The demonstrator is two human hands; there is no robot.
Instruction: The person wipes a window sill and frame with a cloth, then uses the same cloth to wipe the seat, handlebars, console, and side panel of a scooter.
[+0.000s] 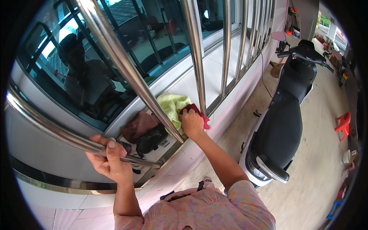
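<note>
My left hand is wrapped round a shiny metal window bar at the left, with the thumb over its front. Further right, my right hand reaches between two bars and closes on a dark red cloth at the sill's outer edge. Just behind that hand, a crumpled yellow-green cloth lies on the white sill. To its left sit a black pouch-like object and a brown cloth or bag. My fingers partly hide a small dark cylindrical thing beside the left hand.
More upright metal bars run along the window glass, which shows reflections. To the right a black-and-white scooter is parked on the concrete floor. A red plastic stool stands beyond it.
</note>
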